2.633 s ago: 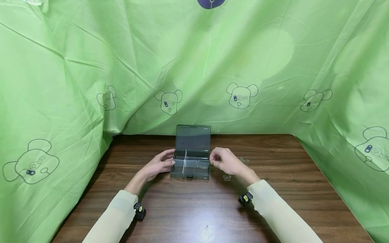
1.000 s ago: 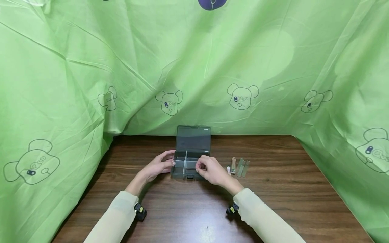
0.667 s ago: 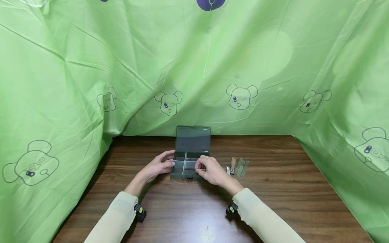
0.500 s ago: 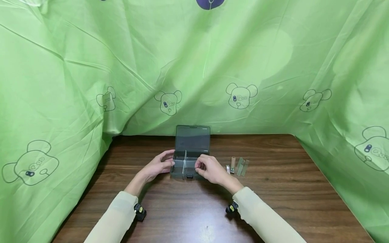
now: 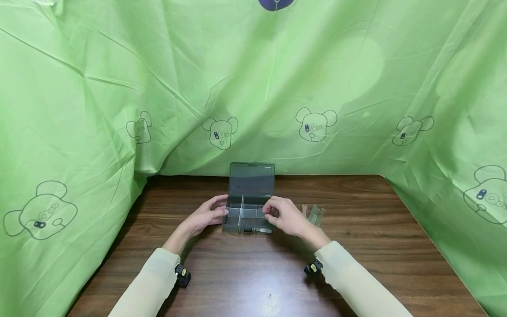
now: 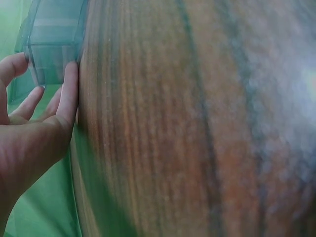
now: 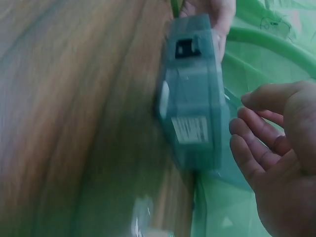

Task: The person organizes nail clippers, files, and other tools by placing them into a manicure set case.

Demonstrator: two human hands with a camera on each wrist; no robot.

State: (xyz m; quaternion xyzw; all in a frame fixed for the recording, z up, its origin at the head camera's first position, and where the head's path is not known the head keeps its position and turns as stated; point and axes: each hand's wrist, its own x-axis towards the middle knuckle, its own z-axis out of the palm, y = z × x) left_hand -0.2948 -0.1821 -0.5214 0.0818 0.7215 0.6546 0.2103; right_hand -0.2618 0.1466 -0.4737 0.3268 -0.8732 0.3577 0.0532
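Right hand (image 5: 287,215): fingers loosely curved, nothing visible in them, at the right rim of the grey translucent compartment box (image 5: 231,229); contact unclear. Left hand (image 5: 203,215): fingers fairly straight, touching the left wall. Box sits between them on the table (image 5: 237,273), lid (image 5: 251,178) up. Pale piece (image 5: 264,230) front right, apparently inside. Clear strips (image 5: 321,215) further right. Tip: brace with left, lift right fingertips clear of dividers (image 5: 248,213).

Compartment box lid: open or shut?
Open. In the head view, the lid stands raised at the far side of the box, leaving the pale dividers uncovered.
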